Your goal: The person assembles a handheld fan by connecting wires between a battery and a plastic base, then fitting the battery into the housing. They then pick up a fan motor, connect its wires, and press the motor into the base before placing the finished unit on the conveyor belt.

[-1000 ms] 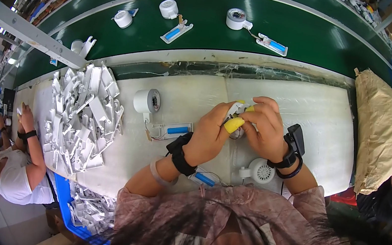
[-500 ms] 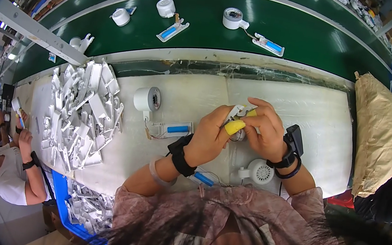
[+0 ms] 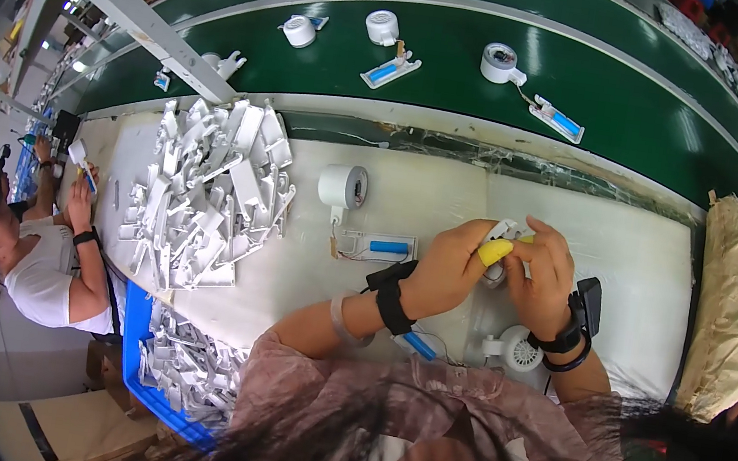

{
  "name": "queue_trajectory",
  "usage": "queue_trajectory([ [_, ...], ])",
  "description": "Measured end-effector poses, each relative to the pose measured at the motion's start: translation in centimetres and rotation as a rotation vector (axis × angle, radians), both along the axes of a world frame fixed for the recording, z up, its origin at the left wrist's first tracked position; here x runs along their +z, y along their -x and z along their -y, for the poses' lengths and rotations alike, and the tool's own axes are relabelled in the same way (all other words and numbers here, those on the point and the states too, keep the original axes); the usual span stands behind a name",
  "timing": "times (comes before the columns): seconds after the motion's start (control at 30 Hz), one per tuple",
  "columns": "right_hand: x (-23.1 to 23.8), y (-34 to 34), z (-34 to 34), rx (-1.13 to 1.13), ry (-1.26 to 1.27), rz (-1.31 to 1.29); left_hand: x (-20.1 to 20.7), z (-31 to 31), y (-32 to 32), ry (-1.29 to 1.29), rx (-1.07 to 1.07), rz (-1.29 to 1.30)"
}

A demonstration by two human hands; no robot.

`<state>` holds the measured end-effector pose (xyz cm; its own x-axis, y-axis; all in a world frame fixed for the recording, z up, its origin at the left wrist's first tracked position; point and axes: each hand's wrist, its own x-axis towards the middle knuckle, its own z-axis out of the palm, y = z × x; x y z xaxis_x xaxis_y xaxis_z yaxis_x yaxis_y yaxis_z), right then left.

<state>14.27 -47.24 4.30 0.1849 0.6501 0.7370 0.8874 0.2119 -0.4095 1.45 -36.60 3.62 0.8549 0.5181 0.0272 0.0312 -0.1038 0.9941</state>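
Observation:
My left hand (image 3: 450,272) and my right hand (image 3: 543,279) meet over the pale table mat, both closed around a small white plastic fan part (image 3: 503,228). Yellow covers (image 3: 494,251) sit on fingertips, and the fingers hide much of the part. Left of my hands stands a white round fan head (image 3: 336,185), wired to an open handle shell with a blue battery (image 3: 388,246). Below my right hand lies a fan head with a slotted grille (image 3: 522,350). Another blue battery (image 3: 419,345) rests beside my left wrist, partly covered by the arm.
A heap of white plastic shells (image 3: 209,194) covers the table's left side; a blue bin (image 3: 137,339) below holds more. Several fan assemblies (image 3: 498,63) lie on the green conveyor (image 3: 447,81). A metal post (image 3: 136,9) slants at left, near a co-worker (image 3: 62,268). A brown sack (image 3: 730,310) stands right.
The whole view has swung left, so table and conveyor items appear farther right. My hands stay together on the white part. The co-worker is more fully in view.

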Motion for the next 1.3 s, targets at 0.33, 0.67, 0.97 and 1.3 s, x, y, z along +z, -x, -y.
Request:
queue_trajectory([
  [0.33,-0.3,-2.1,-0.1,0.048,0.103,-0.124,5.6,-10.6,2.4,0.14,0.085,0.127],
  [0.67,-3.0,-3.2,-1.0,0.01,0.212,-0.225,0.0,-33.0,0.3,-0.394,0.672,-0.089],
  [0.97,-3.6,-4.2,-1.4,-0.047,0.33,-0.364,-2.8,-46.2,-1.8,-0.806,1.013,-0.675],
  [1.3,-4.1,-4.0,-1.6,-0.04,0.391,-0.375,-2.2,-48.7,1.2,-0.551,0.813,-0.98],
])
